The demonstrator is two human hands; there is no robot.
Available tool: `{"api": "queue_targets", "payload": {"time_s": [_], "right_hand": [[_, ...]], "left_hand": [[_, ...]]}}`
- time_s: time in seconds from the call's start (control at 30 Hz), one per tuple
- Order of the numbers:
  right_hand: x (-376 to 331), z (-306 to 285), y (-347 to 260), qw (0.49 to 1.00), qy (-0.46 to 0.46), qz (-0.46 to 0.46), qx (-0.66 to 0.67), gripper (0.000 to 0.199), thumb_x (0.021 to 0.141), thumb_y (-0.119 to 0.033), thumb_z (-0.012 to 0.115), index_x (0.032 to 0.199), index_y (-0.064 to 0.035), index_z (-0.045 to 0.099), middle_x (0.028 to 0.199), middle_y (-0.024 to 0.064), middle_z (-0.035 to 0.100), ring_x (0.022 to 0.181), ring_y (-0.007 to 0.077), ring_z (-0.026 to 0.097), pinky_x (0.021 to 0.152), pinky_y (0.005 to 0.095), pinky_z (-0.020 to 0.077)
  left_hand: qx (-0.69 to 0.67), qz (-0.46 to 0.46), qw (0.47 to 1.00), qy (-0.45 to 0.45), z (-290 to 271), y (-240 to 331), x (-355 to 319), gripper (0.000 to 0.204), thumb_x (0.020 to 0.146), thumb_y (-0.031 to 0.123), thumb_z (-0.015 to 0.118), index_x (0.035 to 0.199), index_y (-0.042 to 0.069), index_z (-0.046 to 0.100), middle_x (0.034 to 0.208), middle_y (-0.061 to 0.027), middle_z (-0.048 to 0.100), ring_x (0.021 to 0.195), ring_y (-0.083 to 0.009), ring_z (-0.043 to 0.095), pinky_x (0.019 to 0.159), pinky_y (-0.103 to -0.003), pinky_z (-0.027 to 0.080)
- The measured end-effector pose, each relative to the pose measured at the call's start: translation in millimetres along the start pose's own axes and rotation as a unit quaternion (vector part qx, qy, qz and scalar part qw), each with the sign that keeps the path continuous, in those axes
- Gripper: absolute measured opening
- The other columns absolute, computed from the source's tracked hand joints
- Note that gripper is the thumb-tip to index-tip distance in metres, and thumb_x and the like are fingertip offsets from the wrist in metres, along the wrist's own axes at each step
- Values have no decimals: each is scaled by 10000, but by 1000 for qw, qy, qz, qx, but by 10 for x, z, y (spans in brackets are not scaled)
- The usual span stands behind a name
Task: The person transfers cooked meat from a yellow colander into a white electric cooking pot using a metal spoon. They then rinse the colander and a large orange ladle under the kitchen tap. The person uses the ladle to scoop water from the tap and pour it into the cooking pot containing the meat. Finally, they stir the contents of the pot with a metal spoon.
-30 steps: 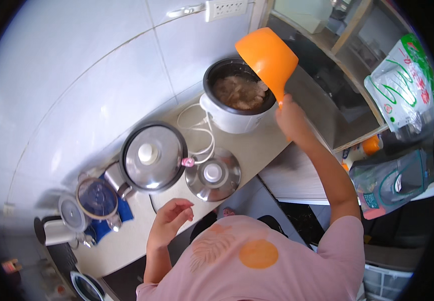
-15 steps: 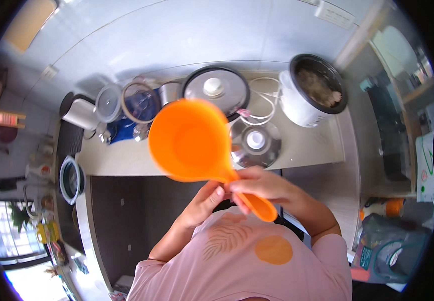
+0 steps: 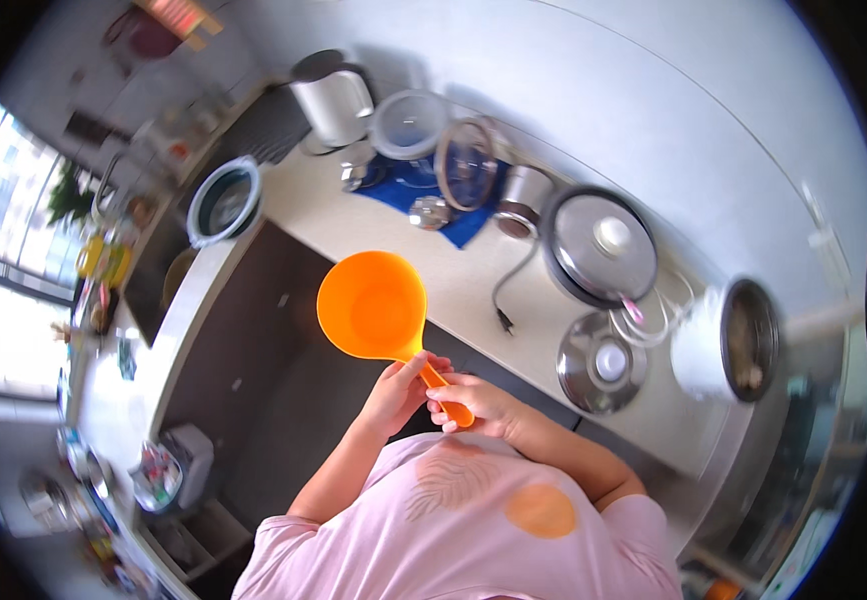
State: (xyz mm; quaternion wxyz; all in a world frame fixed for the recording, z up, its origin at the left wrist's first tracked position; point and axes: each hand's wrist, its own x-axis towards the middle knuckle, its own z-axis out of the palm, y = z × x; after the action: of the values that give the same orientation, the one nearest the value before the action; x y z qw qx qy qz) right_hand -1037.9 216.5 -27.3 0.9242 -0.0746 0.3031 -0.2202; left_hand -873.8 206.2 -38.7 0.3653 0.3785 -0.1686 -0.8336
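An orange water dipper (image 3: 371, 304) with a round, deep bowl is held out in front of my body, its bowl to the upper left. My left hand (image 3: 393, 397) closes on the handle just below the bowl, thumb on top. Nearer the handle's end, my right hand (image 3: 480, 402) has its fingers wrapped round it. The dipper's inside looks plain orange, with no contents that I can make out.
Along the counter (image 3: 318, 220) stand a kettle (image 3: 331, 110), glassware on a blue cloth (image 3: 383, 190), a lidded pan (image 3: 593, 245), a steel lid (image 3: 601, 362) and a white cooker pot (image 3: 708, 345) with food inside. A pale-rimmed basin (image 3: 225, 203) sits at the corner; a bin (image 3: 185, 462) stands lower left.
My view has turned toward the left, bringing the corner, window and bin further in. The dipper is lower and farther from the camera; both hands still grip its handle.
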Motion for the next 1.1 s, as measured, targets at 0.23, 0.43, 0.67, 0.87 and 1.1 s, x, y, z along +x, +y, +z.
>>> {"api": "queue_targets", "payload": {"time_s": [0.23,0.43,0.67,0.87,1.1], "right_hand": [[714,589,-151,998,-45,39,-35,150,853,-84,529,988,-60,467,775,36,479,620,86,473,494,182,398],[1622,1441,-773,937,2,-120,-329,209,858,-103,526,1033,-10,459,734,89,519,593,102,520,469,223,419],[3059,2505,-1563,402,151,-406,-807,363,827,-124,578,1141,12,458,999,241,570,882,398,573,743,384,487],[3825,3551,-2609,558,-4,-545,-626,300,831,-107,582,1116,-39,516,821,43,597,661,126,567,613,264,467],[3865,5760,-4474,501,24,-666,-553,414,776,-239,679,1110,-55,518,766,20,583,540,65,501,447,203,420]], "left_hand": [[83,59,994,27,-734,382,-548,311,901,217,526,1133,16,478,1079,-94,542,1006,-176,545,909,-282,429],[22,81,988,130,-1628,936,-710,219,858,139,583,1039,34,519,1016,-89,579,947,-175,579,832,-282,476],[47,182,942,276,-2660,1906,-1023,116,849,95,564,942,25,556,914,-97,608,846,-173,606,745,-268,490],[-31,225,912,342,-3104,2400,-1217,74,846,69,544,914,39,540,893,-93,607,813,-176,618,720,-262,497],[-101,269,875,390,-3219,2733,-1159,72,846,53,539,916,38,545,869,-82,613,782,-163,622,690,-249,501]]}}
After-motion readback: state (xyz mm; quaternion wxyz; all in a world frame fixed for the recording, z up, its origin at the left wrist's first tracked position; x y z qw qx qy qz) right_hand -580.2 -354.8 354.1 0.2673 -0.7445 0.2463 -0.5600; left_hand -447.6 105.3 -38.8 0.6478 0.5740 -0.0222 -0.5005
